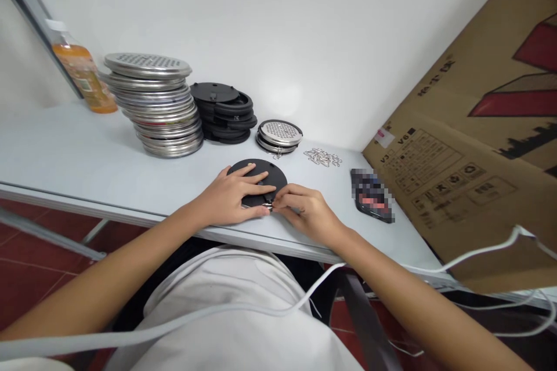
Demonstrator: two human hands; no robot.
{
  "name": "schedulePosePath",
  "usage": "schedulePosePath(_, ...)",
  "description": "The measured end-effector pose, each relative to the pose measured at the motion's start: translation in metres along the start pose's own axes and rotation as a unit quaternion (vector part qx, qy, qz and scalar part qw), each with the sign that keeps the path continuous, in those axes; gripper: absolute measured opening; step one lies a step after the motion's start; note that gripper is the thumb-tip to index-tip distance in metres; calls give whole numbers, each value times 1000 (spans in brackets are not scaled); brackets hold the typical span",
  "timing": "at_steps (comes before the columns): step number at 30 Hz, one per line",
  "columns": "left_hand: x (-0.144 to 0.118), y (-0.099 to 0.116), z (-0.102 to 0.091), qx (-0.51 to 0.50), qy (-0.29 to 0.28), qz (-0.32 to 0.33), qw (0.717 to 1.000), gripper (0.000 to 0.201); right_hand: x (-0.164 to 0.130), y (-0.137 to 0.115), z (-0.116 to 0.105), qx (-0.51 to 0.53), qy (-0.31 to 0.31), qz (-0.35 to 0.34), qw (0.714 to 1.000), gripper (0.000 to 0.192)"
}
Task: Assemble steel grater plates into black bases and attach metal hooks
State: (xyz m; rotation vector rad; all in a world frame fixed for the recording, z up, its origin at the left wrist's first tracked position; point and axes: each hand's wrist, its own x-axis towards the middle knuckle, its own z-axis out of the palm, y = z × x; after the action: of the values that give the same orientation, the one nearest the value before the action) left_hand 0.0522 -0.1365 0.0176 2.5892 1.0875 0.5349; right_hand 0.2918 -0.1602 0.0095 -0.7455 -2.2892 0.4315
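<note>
- Head view shows the left hand (237,196) lying flat, fingers spread, pressing a black disc (261,177) onto the tabletop (65,151) near its front edge.
- Right hand (304,211) pinches a small metal clip (268,206) at the disc's near rim, fingertips closed on it.
- Disc looks stiff, thin and light, likely to slide unless pinned; its rim is the best place to hold.
- Loose clips (322,157), perforated metal discs (152,104) and more black discs (224,111) sit behind.

Bare table (65,151) lies open leftward; disc stacks (156,107) block behind, phone (372,197) and cardboard box (470,156) crowd the right.
</note>
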Motion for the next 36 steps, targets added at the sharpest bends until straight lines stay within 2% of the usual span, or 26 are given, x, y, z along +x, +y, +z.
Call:
schedulePosePath(4,2,-1,0,-19,-10,-12,1000,47,1,3,-1,10,-15,11,1000,13)
schedulePosePath(12,4,-2,0,-17,-15,-24,999,49,3,7,-3,4,-30,17,999,13)
schedulePosePath(18,4,-1,0,-44,-8,-26,999,48,13,3,-8,31,-49,62,996,11)
schedulePosePath(22,5,-1,-2,-44,-30,-37,998,48,19,0,-11,47,-69,99,992,10)
schedulePosePath(29,6,-2,-4,-50,-54,-44,996,50,21,1,-8,98,-64,134,984,10)
schedulePosePath(36,8,-3,-4,-78,-47,-36,995,46,23,-1,-7,115,-65,165,977,8)
